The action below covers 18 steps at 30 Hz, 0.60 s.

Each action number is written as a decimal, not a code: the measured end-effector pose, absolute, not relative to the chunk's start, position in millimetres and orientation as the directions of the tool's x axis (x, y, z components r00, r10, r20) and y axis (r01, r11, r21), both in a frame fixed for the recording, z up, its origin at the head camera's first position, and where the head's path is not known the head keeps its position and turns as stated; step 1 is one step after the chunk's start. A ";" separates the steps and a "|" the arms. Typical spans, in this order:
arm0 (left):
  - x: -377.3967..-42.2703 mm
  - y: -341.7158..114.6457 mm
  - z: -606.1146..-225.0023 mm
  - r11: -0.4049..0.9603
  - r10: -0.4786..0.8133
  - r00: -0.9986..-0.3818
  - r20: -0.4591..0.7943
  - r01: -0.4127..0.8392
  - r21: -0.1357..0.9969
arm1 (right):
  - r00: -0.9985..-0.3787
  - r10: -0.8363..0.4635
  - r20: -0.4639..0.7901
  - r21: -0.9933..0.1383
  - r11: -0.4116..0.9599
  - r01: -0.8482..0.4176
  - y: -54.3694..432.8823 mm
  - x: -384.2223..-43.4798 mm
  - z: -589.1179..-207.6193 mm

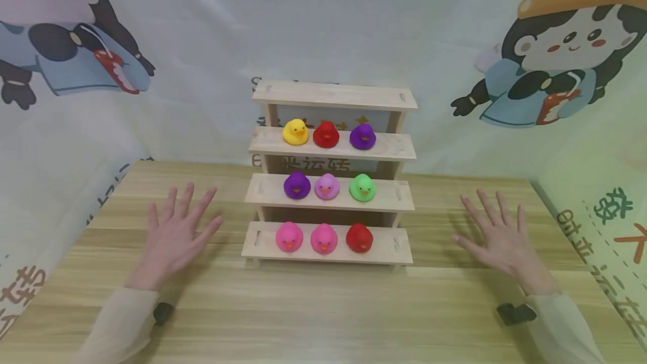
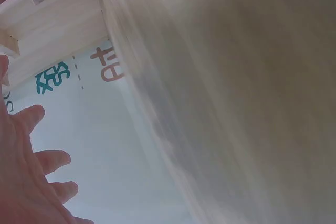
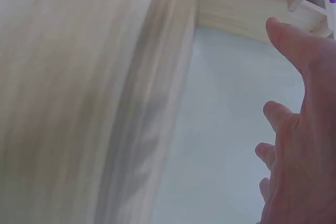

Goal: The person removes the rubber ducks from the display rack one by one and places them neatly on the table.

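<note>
A pale wooden stepped rack [image 1: 328,201] stands mid-table with rubber ducks on three of its steps. Under the bare top step [image 1: 333,94] sit a yellow duck [image 1: 295,132], a red duck [image 1: 326,135] and a purple duck [image 1: 363,137]. Below them are another purple duck [image 1: 297,186], a lilac duck [image 1: 327,187] and a green duck [image 1: 363,189]. The lowest step bears two pink ducks [image 1: 289,237] and a red duck [image 1: 360,239]. Left of the rack, my left hand [image 1: 174,237] is spread, holding nothing. My right hand [image 1: 502,240], also spread and holding nothing, is at the right.
Wood-grain tabletop [image 1: 323,313] extends around the rack and under both hands. A printed cloth [image 1: 202,72] with cartoon figures and characters hangs behind and along both sides. Dark straps [image 1: 516,313] show at both wrists, below light sleeves.
</note>
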<state>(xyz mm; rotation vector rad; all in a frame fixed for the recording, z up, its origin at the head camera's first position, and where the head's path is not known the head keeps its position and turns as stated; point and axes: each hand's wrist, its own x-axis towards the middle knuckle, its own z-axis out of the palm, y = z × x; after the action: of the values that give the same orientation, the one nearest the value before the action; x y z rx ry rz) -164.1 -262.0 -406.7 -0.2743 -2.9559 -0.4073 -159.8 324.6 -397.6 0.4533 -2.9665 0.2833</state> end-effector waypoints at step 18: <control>-189.3 -216.6 -386.0 0.858 0.119 -0.930 0.347 0.272 0.435 | -0.791 -0.395 0.467 -0.195 0.827 -0.528 309.2 -187.4 -379.5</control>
<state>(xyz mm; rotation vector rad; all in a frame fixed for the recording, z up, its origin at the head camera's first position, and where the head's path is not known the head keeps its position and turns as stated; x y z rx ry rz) -189.3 -216.6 -386.0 -0.2942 -2.7236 -0.7036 -187.4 309.2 -379.5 0.6883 -2.5961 0.4438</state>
